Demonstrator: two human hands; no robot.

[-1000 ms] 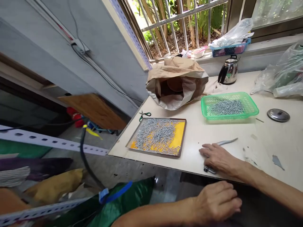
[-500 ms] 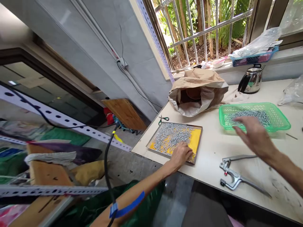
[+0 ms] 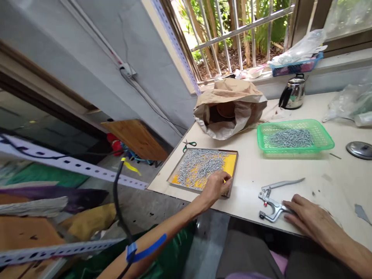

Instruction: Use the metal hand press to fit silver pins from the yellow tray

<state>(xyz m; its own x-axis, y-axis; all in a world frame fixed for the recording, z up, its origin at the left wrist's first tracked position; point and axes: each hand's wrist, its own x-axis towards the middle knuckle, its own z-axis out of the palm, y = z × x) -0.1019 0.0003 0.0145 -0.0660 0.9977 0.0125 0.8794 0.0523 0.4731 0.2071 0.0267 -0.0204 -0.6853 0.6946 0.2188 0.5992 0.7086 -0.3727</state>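
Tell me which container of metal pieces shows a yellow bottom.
The shallow tray beside the scissors. The other, the basket near the kettle, is green with perforated sides.

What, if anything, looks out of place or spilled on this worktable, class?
A jagged grey scrap and a thin strip lie loose on the tabletop, outside any container, so they look stray. No metal pieces appear spilled around the tray or green basket.

The right hand (image 3: 315, 219), raised by the green plastic basket (image 3: 292, 150) half a second ago, is now down at the snap pliers' (image 3: 279, 209) lower handle. The left hand (image 3: 215, 185), beyond the table's (image 3: 247, 201) front edge a second ago, now reaches the near right corner of the fastener-filled tray (image 3: 236, 162).
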